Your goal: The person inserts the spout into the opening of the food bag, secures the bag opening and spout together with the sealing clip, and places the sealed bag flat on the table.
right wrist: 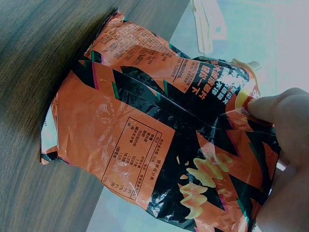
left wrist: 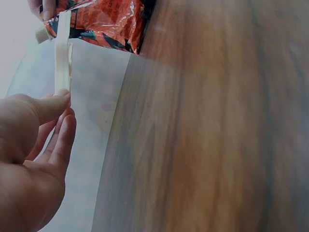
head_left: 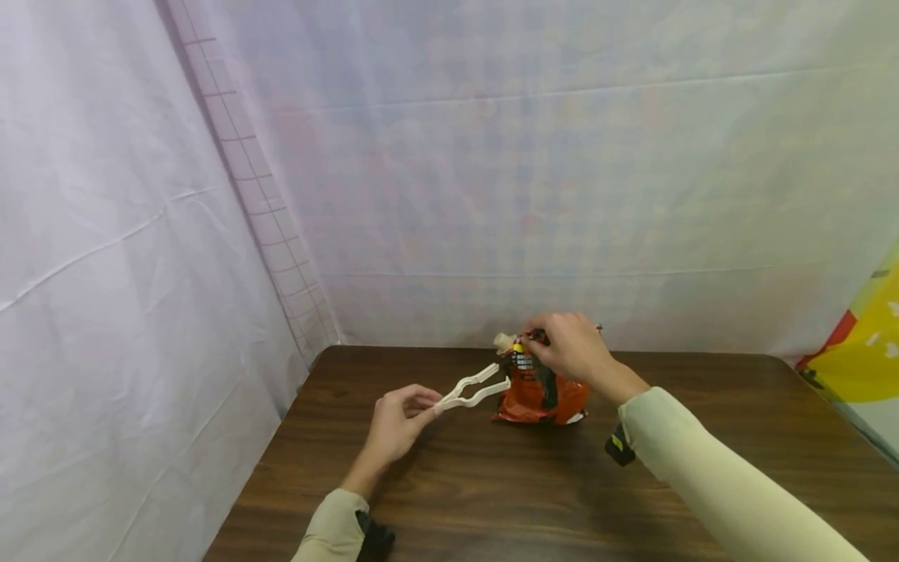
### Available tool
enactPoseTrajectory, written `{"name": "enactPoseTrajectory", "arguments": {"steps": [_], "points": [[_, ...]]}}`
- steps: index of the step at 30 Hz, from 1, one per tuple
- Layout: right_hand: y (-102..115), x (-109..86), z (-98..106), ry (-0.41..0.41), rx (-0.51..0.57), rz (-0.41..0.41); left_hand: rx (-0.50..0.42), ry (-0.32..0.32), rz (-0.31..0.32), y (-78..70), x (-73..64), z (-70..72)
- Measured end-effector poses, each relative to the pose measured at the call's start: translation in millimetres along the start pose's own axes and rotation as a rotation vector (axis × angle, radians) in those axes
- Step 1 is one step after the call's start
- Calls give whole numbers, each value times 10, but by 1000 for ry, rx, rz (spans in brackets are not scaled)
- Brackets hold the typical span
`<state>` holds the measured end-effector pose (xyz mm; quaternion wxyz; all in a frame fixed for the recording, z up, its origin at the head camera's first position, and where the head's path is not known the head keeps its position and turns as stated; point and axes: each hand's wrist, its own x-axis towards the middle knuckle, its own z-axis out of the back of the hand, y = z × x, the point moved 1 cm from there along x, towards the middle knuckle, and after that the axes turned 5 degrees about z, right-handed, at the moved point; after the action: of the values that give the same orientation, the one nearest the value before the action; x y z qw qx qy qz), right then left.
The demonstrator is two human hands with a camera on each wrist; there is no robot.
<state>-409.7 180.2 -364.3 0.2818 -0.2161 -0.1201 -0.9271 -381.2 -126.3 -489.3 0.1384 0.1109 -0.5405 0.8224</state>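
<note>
My left hand (head_left: pixel 399 421) pinches the narrow end of a cream plastic clip (head_left: pixel 467 392) between thumb and fingers. Its two wavy arms spread apart and point at the chip bag (head_left: pixel 530 394), overlapping its left side in the left wrist view. The bag is orange and black, with printed chips and a text panel on the side facing the right wrist camera. My right hand (head_left: pixel 570 343) grips the bag's gathered top edge, thumb (right wrist: pixel 265 108) against the film. A short cream spout-like piece (head_left: pixel 503 341) sticks out at the bag's upper left corner; its other end is hidden.
All this is over a dark wood-grain table (head_left: pixel 492 484), near its far edge. Pale curtains (head_left: pixel 492 195) hang behind it and along the left. A yellow and red cloth or sheet (head_left: pixel 860 343) stands at the far right. Both wrists wear dark straps.
</note>
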Motion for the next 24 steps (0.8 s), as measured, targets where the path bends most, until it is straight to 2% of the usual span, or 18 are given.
{"name": "enactPoseTrajectory", "arguments": {"steps": [7, 12, 24], "points": [[-7, -3, 7, 2, 9, 5, -46, -12, -16, -53, 64, -106], [-17, -13, 1, 10, 26, -19, -60, -25, -7, -89, 93, -162], [-12, -6, -8, 25, 52, -46, -121, -37, 11, -86, 159, -265]]}}
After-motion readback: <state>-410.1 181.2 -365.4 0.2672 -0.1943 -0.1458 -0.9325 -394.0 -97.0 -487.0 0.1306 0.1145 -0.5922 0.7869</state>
